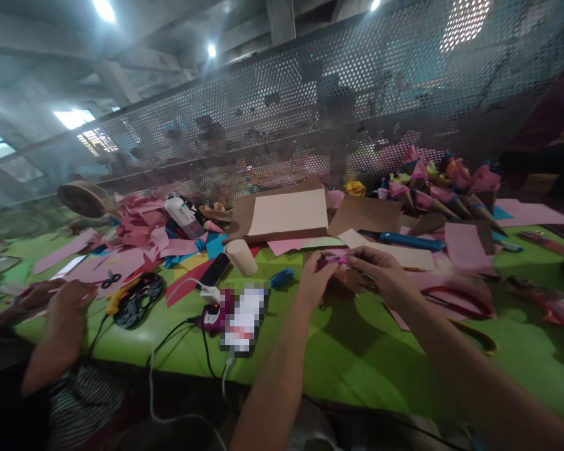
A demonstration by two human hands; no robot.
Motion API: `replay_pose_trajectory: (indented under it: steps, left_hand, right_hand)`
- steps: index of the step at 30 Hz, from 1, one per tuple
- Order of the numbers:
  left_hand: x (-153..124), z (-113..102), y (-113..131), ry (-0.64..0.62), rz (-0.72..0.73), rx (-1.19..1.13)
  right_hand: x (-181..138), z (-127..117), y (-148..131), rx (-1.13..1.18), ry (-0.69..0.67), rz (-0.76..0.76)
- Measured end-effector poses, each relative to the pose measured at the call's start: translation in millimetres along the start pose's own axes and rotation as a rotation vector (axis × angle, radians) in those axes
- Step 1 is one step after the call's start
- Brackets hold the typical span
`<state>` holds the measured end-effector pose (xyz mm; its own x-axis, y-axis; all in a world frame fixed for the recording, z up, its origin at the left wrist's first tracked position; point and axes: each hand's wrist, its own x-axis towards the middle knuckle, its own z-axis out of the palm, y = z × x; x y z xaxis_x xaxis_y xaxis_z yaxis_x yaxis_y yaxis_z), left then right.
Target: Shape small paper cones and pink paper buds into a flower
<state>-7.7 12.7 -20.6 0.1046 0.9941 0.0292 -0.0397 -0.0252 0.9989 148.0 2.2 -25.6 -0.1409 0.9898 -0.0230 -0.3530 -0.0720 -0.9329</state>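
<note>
My left hand (316, 275) and my right hand (380, 270) meet above the green table (357, 351), both pinching a small pink paper piece (334, 259) between their fingertips. The fingers of each hand are closed on it. Under the hands lies brown and pink paper. A pair of red-handled scissors (465, 304) rests just right of my right hand.
A co-worker's hands (61, 300) work on pink paper at the left. A phone (242, 319) with cables, a dark mask (136, 300), a paper cup (241, 255), a glue bottle (184, 216), brown cardboard (286, 216), a blue cutter (411, 240) and paper cones (432, 188) crowd the table before a perforated screen.
</note>
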Motion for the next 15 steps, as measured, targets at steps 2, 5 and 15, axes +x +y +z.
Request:
replay_pose_trajectory:
  steps: [2,5,15]
  left_hand:
    - [0,0,1,-0.01,-0.029,-0.054]
    - [-2,0,2,-0.038,-0.056,-0.121]
    - [2,-2,-5,-0.021,-0.031,-0.077]
  right_hand:
    - [1,-1,2,-0.048,0.023,-0.024]
    - [5,-4,8,-0.102,0.048,-0.051]
    - [10,-8,17,-0.075,0.054,-0.061]
